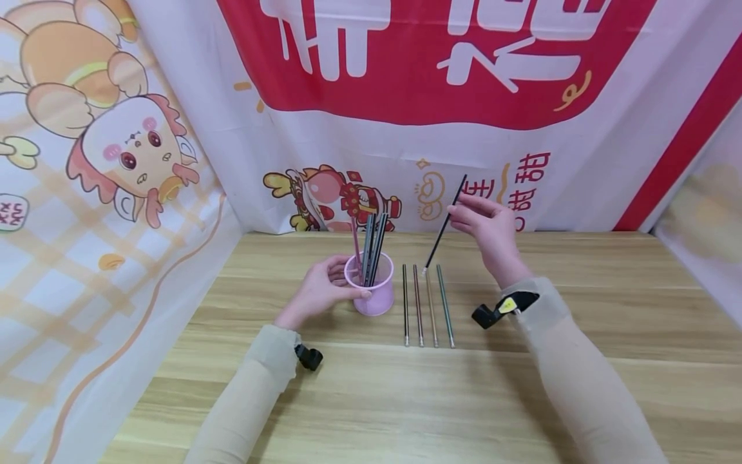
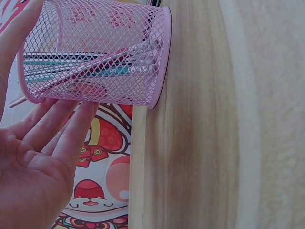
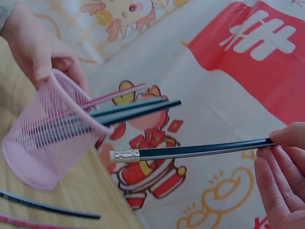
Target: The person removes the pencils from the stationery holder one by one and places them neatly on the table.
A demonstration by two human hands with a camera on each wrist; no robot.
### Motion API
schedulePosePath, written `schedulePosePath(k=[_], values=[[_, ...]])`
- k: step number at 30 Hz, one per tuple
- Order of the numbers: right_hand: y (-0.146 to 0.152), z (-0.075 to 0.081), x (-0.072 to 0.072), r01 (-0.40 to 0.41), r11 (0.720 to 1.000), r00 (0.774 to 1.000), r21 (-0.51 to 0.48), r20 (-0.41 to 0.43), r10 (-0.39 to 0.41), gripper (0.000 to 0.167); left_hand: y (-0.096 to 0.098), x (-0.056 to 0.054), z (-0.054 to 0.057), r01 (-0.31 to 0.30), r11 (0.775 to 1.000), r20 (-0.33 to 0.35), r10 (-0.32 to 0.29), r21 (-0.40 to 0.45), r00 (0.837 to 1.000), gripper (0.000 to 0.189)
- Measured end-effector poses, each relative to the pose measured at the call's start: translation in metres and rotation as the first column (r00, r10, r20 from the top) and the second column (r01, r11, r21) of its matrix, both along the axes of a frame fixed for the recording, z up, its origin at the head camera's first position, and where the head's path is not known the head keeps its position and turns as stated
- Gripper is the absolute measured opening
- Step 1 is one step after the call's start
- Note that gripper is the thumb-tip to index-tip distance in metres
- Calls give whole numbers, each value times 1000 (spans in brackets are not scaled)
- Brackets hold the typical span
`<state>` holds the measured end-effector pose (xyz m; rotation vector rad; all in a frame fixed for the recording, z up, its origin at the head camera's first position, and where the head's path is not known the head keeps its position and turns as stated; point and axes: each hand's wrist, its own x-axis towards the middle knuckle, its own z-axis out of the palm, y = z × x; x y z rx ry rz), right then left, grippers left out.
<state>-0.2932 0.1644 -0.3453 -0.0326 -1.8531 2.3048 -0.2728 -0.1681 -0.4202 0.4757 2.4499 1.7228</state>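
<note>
My left hand (image 1: 317, 287) holds a pink mesh pencil cup (image 1: 379, 301), thumb at the near rim and fingers round the far left side. Several pencils (image 2: 95, 71) lean inside it, their eraser ends at the bottom. To the right of the cup and above the table, my right hand (image 1: 491, 233) pinches a dark pencil (image 3: 200, 149) near its upper end. This pencil slants, with its white eraser and silver band lowest. Below it a black pencil (image 1: 405, 303), a dark red pencil (image 1: 417, 303), a gold pencil (image 1: 431, 309) and a green pencil (image 1: 445, 306) lie side by side.
The wooden table (image 1: 371, 399) ends at the back against a printed red and white cloth (image 1: 406, 167). Another printed cloth (image 1: 174, 270) hangs along the left side. Each wrist carries a small black camera (image 1: 310, 357).
</note>
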Motion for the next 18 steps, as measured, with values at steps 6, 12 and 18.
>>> schedulePosePath(k=[6, 12, 18], values=[[19, -16, 0, -8, 1000, 997, 21, 74, 6, 49, 0, -1, -2, -2, 1000, 12, 1, 5, 1000, 78], [32, -33, 2, -61, 989, 987, 133, 159, 40, 46, 0, 1, -1, -9, 1000, 8, 9, 1, 1000, 78], [44, -48, 5, -147, 957, 972, 252, 217, 92, 48, 0, 0, -1, -14, 1000, -6, 14, -12, 1000, 78]])
